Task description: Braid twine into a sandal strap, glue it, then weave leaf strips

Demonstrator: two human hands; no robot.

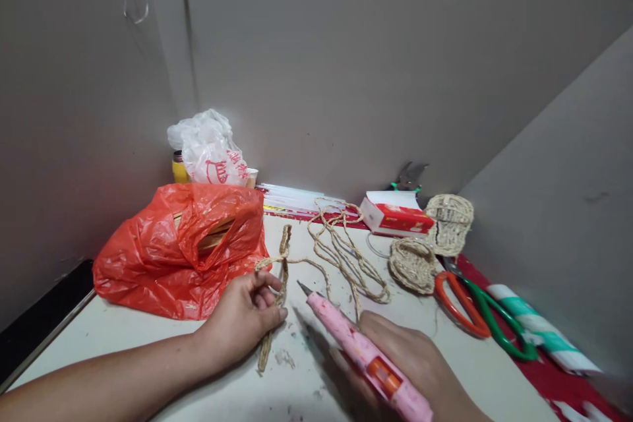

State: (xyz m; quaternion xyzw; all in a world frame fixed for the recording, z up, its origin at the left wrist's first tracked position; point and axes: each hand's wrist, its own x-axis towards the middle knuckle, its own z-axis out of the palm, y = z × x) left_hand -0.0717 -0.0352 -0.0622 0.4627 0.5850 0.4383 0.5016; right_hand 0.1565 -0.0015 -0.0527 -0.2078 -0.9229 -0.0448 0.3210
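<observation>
My left hand (244, 306) pinches a narrow strip of braided straw (285, 244) that stands out above and below the fingers. A straw cord (306, 261) crosses this strip near its upper part and runs off to the right. My right hand (405, 356) is wrapped round a pink glue gun (341, 323) with an orange switch. Its dark nozzle points up and left, a short gap from the strip. Loops of the cord lie on the white table (198, 376) beyond the glue gun.
At left sits a red plastic bag (148, 257) with wooden sticks inside, a white bag (210, 145) behind it. Translucent glue sticks (297, 198) lie at the back. To the right are a red box (403, 217), woven straw pieces (413, 265), scissors (487, 310) and a striped roll (544, 330).
</observation>
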